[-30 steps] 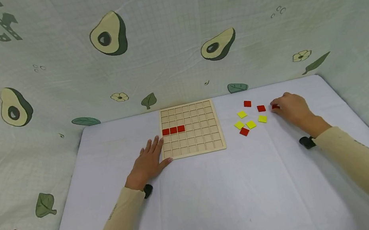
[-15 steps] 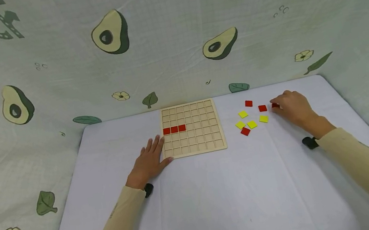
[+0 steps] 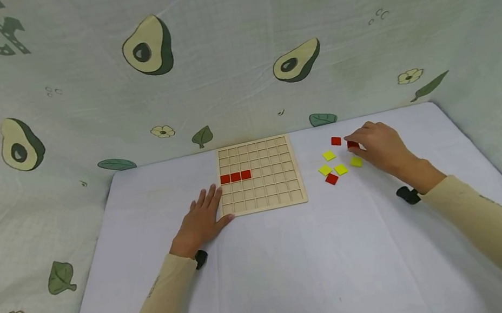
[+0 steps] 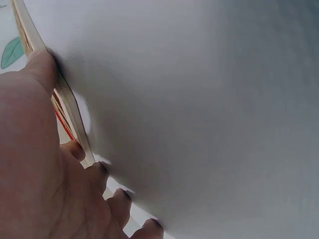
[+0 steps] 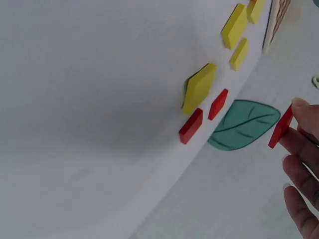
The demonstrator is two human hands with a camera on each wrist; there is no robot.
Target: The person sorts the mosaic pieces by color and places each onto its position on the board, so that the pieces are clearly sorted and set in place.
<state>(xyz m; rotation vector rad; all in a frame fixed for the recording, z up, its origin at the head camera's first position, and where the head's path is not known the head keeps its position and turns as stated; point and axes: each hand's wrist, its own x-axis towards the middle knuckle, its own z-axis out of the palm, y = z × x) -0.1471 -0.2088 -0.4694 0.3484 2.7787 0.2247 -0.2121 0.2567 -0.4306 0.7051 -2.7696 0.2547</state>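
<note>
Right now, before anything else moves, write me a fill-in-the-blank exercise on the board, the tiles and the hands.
1. On the wooden grid board, exactly ____ red tiles lie side by side in a row.
2. The right hand pinches a tile whose colour is ____.
3. The number of yellow tiles lying on the white tabletop is ____.
4. The hand touching the board is the person's ____ one.

Missing words: three; red; four; left.

– how does the left hand [image 3: 199, 226] lie?
– palm down, fingers [image 3: 209, 200] straight, thumb [image 3: 224, 221] out to the side.
– and the right hand [image 3: 381, 148]?
– thumb [image 5: 306, 119] and forefinger [image 5: 300, 145] pinched, the other fingers [image 5: 302, 180] loosely bent.
</note>
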